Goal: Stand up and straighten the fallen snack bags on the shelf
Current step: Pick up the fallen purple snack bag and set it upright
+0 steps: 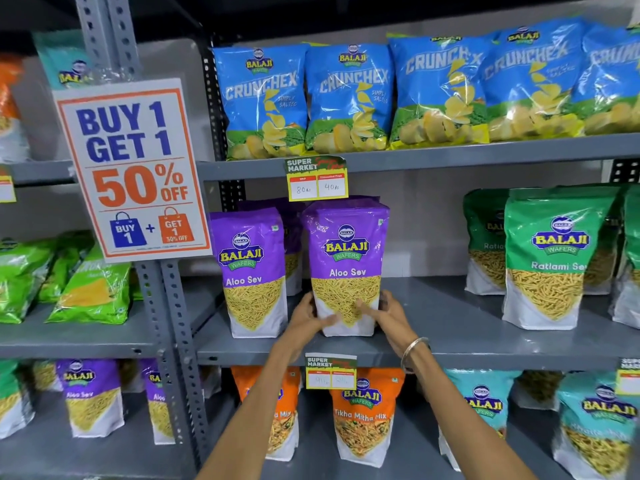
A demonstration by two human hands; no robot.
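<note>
Gripping an upright purple bag (347,258) ("Balaji Wafers Aloo Sev"), both hands.

Open shelf deck (436,306) lay right of the held Aloo Sev bag (347,268), up to the Ratlami bag (550,258). Left of the held bag, a second Aloo Sev bag (251,271) stood just beside it, leaving a narrow gap. A price tag (317,178) hung directly above it. More purple bags (292,237) stood behind.
</note>
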